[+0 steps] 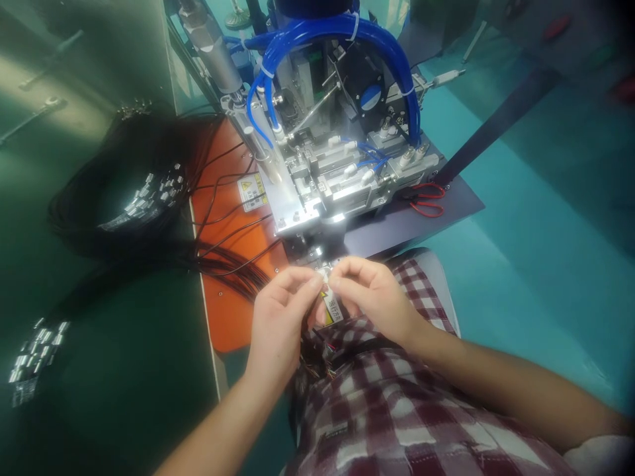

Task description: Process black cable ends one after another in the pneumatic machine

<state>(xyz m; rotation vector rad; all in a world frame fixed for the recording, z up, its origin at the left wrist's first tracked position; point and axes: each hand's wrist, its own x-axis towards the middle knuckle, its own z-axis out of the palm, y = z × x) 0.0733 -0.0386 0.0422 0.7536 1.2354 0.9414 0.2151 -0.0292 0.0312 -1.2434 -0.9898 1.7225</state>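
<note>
My left hand [285,311] and my right hand [370,291] meet in front of the machine [322,192], fingertips pinched almost together. A small whitish piece [325,272] shows between the fingertips; its kind is too small to make out. Thumb and forefinger are closed on each hand. Below my left hand, thin coloured wire ends [325,344] hang over the lap. Behind the fingers lies a white and yellow label [331,307]. A bundle of black cables [238,271] runs in from the left toward my left hand.
Blue air hoses [342,30] arch over the machine, which stands on an orange and grey base plate [225,324]. Cable coils with shiny metal connectors [153,195] lie on the dark green surface at left. Red-handled scissors [427,201] rest at the base's right.
</note>
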